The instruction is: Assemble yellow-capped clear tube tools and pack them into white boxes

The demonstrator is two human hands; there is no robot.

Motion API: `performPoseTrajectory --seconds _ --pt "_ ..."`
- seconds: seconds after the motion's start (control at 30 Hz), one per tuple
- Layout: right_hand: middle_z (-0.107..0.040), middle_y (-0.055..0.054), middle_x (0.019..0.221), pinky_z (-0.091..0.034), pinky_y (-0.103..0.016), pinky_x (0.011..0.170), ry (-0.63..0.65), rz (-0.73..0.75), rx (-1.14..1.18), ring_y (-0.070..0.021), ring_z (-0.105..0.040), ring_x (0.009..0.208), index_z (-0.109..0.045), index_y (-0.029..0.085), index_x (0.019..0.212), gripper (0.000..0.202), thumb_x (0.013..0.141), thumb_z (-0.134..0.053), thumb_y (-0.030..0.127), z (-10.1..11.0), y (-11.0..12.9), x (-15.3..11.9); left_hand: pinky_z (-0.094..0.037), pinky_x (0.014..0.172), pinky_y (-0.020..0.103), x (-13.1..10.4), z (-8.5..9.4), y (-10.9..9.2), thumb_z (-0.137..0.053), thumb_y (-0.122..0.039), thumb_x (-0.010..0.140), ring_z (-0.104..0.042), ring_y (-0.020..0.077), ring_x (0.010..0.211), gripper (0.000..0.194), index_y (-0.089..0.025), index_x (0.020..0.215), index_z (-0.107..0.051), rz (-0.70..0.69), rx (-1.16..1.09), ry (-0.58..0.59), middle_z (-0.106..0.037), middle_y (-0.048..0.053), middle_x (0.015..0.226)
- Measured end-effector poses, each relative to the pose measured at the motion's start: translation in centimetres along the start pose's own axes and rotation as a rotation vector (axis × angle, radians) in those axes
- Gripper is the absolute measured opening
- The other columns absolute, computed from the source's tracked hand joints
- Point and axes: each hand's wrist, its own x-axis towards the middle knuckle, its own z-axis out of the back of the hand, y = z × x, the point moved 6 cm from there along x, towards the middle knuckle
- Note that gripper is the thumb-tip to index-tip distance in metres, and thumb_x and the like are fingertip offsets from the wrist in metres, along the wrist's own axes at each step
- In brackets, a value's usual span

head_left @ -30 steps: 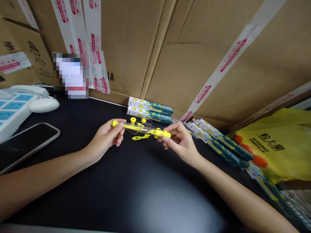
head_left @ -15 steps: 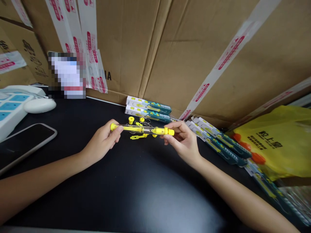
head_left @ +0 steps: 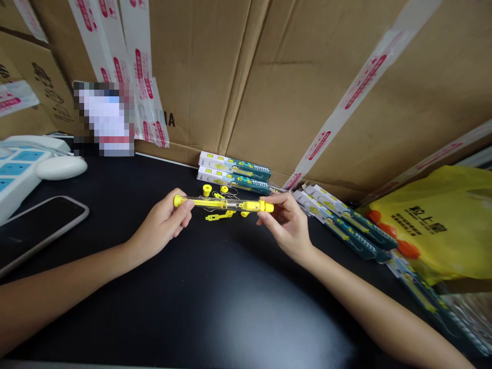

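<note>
A smartphone [head_left: 42, 230] lies on the black tabletop [head_left: 192, 302]. Just beyond the smartphone sit a white power strip [head_left: 23, 156] with blue sockets and a rounded white object [head_left: 61, 168]; farther behind it rises a taped cardboard carton [head_left: 315, 97]. Well to its right rests a yellow plastic bag [head_left: 449, 220].

Black tabletop [head_left: 172, 307]: smooth, with a pale glare toward the front.
Left side: a phone [head_left: 42, 230] lying flat near a white power strip [head_left: 17, 168].
Middle: small yellow parts [head_left: 216, 217] scattered just in front of two slim cartons [head_left: 233, 177].
Right side: further cartons [head_left: 339, 229] beside a yellow bag [head_left: 442, 246].
</note>
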Motion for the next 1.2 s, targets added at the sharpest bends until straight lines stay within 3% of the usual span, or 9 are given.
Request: performPoseTrajectory --seconds 0.2,0.4,0.67,0.77,0.9,1.2 --pt "-0.059 -0.001 0.082 -0.049 -0.028 0.056 -0.004 0.013 -0.052 -0.012 -0.056 0.062 -0.06 0.022 0.097 0.02 0.081 -0.069 0.03 0.3 0.3 0.2 -0.031 0.036 0.016 0.1 -0.1 0.3 -0.04 -0.049 0.094 -0.039 0.0049 0.04 0.033 -0.021 0.078 -0.038 0.043 -0.03 0.01 -0.047 -0.007 0.059" --pt "-0.055 -0.004 0.087 -0.048 -0.034 0.066 -0.021 0.196 -0.222 -0.0203 -0.053 0.084 -0.064 0.024 0.093 0.015 0.08 -0.07 0.03 0.7 1.2 0.5 -0.03 0.035 0.016 0.3 -0.2 0.6 -0.041 -0.05 0.094 -0.038 0.0051 0.039 0.033 -0.021 0.078 -0.038 0.066 -0.063 0.02 -0.046 -0.007 0.058" --pt "-0.06 -0.002 0.082 -0.047 -0.028 0.056 0.045 0.007 -0.083 -0.013 -0.055 0.063 -0.055 0.022 0.095 0.019 0.084 -0.065 0.034 -0.2 0.3 0.1 -0.03 0.034 0.015 0.4 -0.1 1.0 -0.041 -0.052 0.093 -0.039 0.005 0.039 0.034 -0.021 0.078 -0.038 0.084 -0.06 0.029 -0.047 -0.007 0.058" --pt "-0.055 0.0 0.076 -0.045 -0.029 0.058 0.008 0.095 -0.192 -0.0136 -0.05 0.062 -0.059 0.022 0.092 0.017 0.082 -0.068 0.034 0.3 0.9 0.3 -0.03 0.033 0.015 0.5 -0.2 1.3 -0.041 -0.053 0.092 -0.039 0.005 0.038 0.035 -0.021 0.077 -0.038 0.098 -0.075 0.042 -0.048 -0.007 0.057" --pt "-0.053 -0.003 0.085 -0.047 -0.034 0.067 -0.013 0.232 -0.256 -0.0177 -0.052 0.077 -0.062 0.024 0.089 0.014 0.079 -0.071 0.028 0.5 1.7 0.6 -0.03 0.033 0.014 0.6 -0.3 1.5 -0.04 -0.053 0.093 -0.038 0.0046 0.038 0.034 -0.022 0.078 -0.038 0.109 -0.082 0.047 -0.048 -0.007 0.058" --pt "-0.058 -0.004 0.083 -0.048 -0.031 0.061 0.041 0.088 -0.13 -0.0174 -0.055 0.074 -0.053 0.023 0.087 0.017 0.083 -0.065 0.034 -0.2 0.9 0.2 -0.03 0.033 0.015 0.5 -0.3 1.5 -0.041 -0.053 0.092 -0.038 0.005 0.037 0.034 -0.022 0.08 -0.038 0.123 -0.074 0.04 -0.048 -0.007 0.057"
